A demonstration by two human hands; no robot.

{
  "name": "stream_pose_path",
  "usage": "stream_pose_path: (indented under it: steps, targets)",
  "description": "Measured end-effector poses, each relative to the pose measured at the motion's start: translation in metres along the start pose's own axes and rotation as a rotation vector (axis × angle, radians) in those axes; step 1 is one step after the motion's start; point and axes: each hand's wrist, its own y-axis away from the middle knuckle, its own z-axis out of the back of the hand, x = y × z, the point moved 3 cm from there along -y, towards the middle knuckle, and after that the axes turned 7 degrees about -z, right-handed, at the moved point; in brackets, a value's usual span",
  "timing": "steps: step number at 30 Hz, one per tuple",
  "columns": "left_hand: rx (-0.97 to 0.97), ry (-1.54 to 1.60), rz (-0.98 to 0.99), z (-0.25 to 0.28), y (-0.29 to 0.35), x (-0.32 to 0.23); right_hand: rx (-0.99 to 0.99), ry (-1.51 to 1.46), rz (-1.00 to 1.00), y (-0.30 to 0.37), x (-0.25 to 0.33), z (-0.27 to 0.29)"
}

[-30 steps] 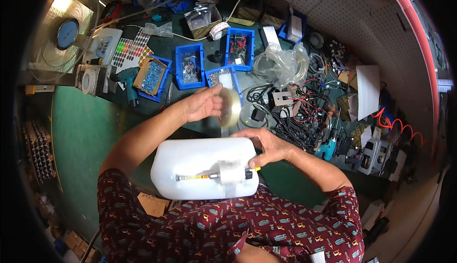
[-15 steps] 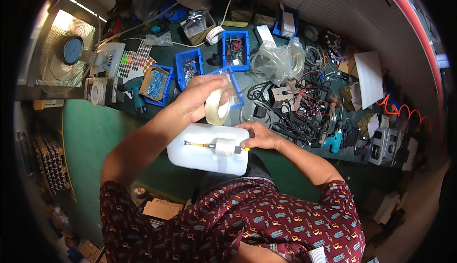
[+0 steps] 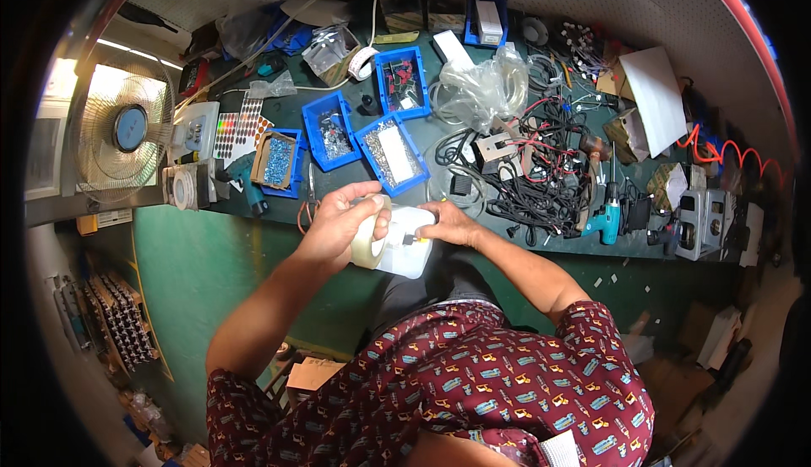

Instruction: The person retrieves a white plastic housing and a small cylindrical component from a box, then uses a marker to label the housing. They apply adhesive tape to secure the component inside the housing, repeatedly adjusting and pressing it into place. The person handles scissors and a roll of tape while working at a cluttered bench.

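My left hand [image 3: 338, 224] is closed around a wide roll of clear, yellowish tape [image 3: 364, 246], with fingers through its core. The roll is in front of the left part of a white plastic container [image 3: 404, 263], hiding much of it. At the container's right end, my right hand [image 3: 449, 224] grips the edge, thumb on top. By that thumb shows a small black-and-yellow part [image 3: 412, 239] lying on the container's upper face. The container is near my lap, at the front edge of the green bench.
Beyond the container stands a blue bin [image 3: 409, 183] of small metal parts, with more blue bins behind. Red-handled pliers or scissors [image 3: 310, 187] lie left of it. Tangled black cables [image 3: 528, 201] and a teal power driver [image 3: 605, 222] fill the right. A fan [image 3: 130, 127] stands far left.
The tape roll has come down from above the container to its left part, covering much of it. The container looks turned and more tilted. My right hand keeps its grip. The view has shifted.
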Motion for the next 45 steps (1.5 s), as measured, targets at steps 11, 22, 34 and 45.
stream_pose_path:
  steps: [11, 22, 34, 45]
  targets:
    - [-0.095, -0.197, 0.086, -0.012, 0.041, 0.026, -0.123, -0.156, -0.141, -0.009, -0.039, 0.007]
    - [-0.206, -0.129, -0.113, 0.012, 0.044, 0.126, -0.186, -0.477, -0.249, -0.024, -0.094, -0.006]
    - [-0.268, -0.084, -0.239, 0.011, 0.025, 0.140, -0.581, -0.455, -0.340, 0.031, -0.060, -0.011]
    - [-0.214, -0.054, -0.228, 0.012, 0.022, 0.135, -0.526, 0.482, 0.285, 0.068, 0.037, -0.057]
